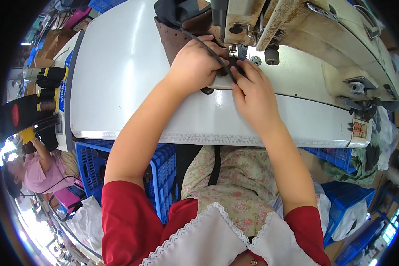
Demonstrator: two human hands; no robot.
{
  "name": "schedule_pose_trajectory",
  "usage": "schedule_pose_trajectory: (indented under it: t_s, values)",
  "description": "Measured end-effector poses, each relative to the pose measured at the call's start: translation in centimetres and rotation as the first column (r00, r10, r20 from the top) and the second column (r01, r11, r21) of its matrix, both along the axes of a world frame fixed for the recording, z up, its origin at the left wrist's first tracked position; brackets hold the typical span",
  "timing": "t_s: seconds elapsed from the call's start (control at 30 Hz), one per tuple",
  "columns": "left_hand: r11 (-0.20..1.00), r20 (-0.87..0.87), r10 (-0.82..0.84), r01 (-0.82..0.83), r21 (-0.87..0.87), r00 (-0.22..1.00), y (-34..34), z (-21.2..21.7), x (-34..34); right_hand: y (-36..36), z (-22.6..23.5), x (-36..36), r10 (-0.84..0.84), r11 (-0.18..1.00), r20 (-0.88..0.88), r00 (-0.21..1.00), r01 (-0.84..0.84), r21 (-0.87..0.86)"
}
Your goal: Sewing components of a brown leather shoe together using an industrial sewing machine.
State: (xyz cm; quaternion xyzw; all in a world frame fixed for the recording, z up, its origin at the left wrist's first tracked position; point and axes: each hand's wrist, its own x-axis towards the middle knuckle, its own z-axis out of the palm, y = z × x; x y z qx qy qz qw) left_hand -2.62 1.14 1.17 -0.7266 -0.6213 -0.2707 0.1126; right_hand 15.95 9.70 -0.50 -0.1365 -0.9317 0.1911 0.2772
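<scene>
My left hand (195, 66) presses down on a brown perforated leather piece (173, 37) and a thin black strap (208, 49) right at the needle area of a cream sewing machine (297, 26). My right hand (255, 95) lies beside it, fingertips pinching the dark strap end near the presser foot (240, 52). Both hands touch each other over the work. The part of the strap under the foot is hidden.
The white machine table (119, 66) spreads to the left, with black pieces stacked at its left edge (48, 82). Blue plastic crates (91, 166) stand below, and another (350, 199) at the right. Another person in pink (40, 170) works at lower left.
</scene>
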Motion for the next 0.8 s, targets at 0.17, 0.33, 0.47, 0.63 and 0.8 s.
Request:
schedule_pose_trajectory:
  t_s: [0.17, 0.33, 0.47, 0.63, 0.8]
  values:
    - [0.995, -0.043, 0.003, -0.008, -0.098, 0.999, -0.6, 0.4, -0.1, -0.8, 1.4, -0.4, -0.022, 0.988, -0.065, 0.998, 0.011, -0.157]
    - [0.974, -0.202, 0.048, -0.090, -0.206, 0.978, -2.7, 2.3, 0.8, -1.2, 0.5, 0.0, -0.038, 0.984, -0.138, 0.990, 0.012, -0.180]
    - [0.971, -0.165, 0.184, -0.206, -0.124, 0.969, -5.7, 2.8, 1.7, -1.1, -0.3, 0.3, -0.032, 0.992, -0.197, 0.980, 0.008, -0.122]
    - [0.972, -0.074, -0.064, 0.046, -0.229, 0.995, -9.9, 5.1, 1.4, -2.0, -0.1, 0.2, -0.062, 0.996, -0.142, 0.988, 0.052, -0.073]
    - [0.997, -0.140, 0.000, -0.010, -0.076, 0.990, -4.4, 8.9, 2.6, -2.0, -0.6, 0.3, -0.078, 0.997, -0.116, 0.990, 0.078, 0.000]
